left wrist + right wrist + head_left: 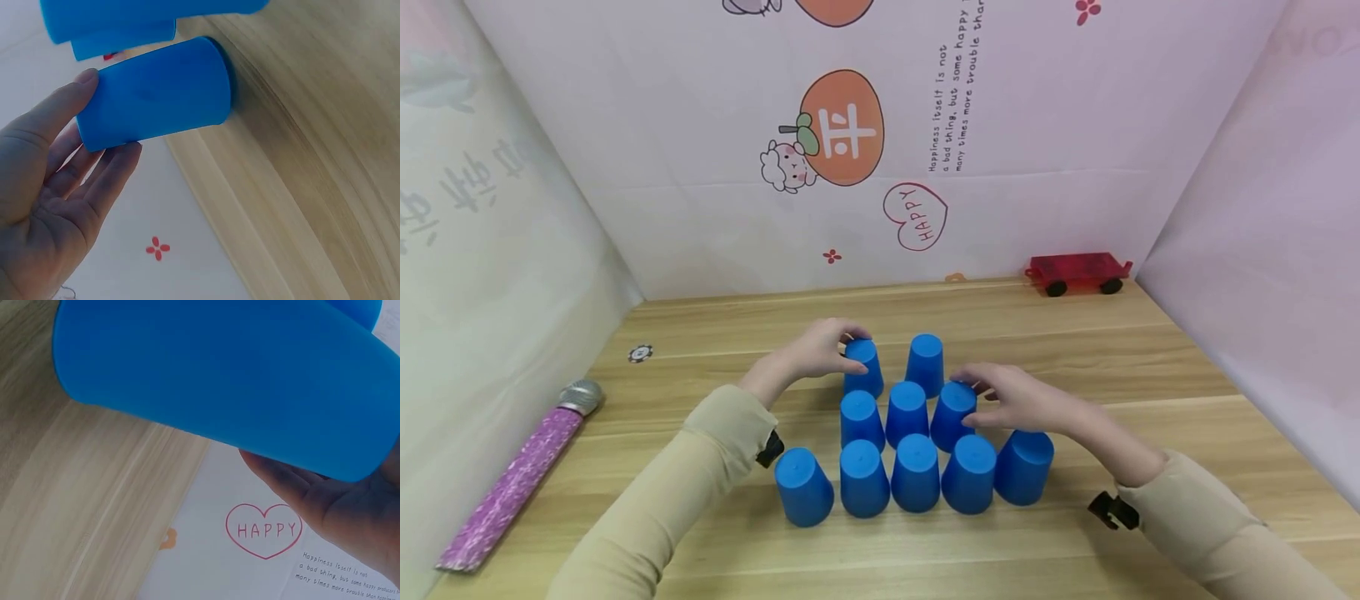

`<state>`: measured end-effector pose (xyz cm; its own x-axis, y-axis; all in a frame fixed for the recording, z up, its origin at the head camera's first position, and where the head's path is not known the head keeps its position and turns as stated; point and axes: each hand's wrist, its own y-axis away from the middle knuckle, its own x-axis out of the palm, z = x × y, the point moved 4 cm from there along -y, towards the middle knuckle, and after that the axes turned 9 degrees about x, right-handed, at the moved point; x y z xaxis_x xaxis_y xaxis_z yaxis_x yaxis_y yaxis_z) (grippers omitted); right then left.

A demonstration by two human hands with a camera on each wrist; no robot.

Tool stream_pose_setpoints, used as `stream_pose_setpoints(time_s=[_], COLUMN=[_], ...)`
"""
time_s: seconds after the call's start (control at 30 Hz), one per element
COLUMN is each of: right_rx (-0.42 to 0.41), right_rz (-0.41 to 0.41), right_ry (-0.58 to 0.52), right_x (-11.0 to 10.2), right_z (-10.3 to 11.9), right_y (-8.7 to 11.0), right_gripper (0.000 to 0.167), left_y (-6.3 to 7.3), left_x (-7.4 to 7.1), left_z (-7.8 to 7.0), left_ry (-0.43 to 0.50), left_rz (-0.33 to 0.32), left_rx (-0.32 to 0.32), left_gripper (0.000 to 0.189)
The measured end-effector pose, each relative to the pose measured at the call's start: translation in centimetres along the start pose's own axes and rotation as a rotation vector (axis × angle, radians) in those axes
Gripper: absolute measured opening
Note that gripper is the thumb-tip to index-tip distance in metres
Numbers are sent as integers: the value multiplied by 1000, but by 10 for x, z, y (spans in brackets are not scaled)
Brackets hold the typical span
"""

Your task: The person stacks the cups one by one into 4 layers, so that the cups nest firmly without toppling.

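Upside-down blue cups stand in rows on a wooden table. My left hand point(820, 350) holds the back-left cup point(865, 371) near its closed top, thumb on one side and fingers on the other. The left wrist view shows that grip on the cup point(156, 94), its wide rim by the wood. My right hand point(1018, 398) has thumb and fingers around the top of the right cup of the middle row point(952, 417). A large blue cup point(219, 381) hides part of the right hand point(350, 512) in the right wrist view. Another back cup point(927, 367) stands between the hands.
Several cups form the front row, from a left-end cup point(805, 489) to a right-end cup point(1025, 468). A pink glittery microphone point(523, 475) and a poker chip point(641, 353) lie at left. A red toy wagon point(1078, 271) stands by the back wall point(722, 225).
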<state>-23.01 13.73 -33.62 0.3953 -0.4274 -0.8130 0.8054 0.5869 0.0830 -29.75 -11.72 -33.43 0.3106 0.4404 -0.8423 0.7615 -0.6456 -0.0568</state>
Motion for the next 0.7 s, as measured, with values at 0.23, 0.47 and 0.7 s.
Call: stream_pose_setpoints(time_s=[0.23, 0.47, 0.7], right_rx=[4, 8, 11], right_rz=[-3, -7, -26], right_ry=[-11, -24, -28], right_x=[3, 5, 5], right_z=[0, -1, 2], right_y=[-1, -3, -5], right_gripper=[52, 52, 49], left_y=[-9, -14, -18], left_x=[6, 6, 4], left_z=[-6, -7, -7], left_ry=[4, 6, 4], left_rz=[20, 10, 5], left_rx=[24, 31, 33], left_gripper=[47, 48, 48])
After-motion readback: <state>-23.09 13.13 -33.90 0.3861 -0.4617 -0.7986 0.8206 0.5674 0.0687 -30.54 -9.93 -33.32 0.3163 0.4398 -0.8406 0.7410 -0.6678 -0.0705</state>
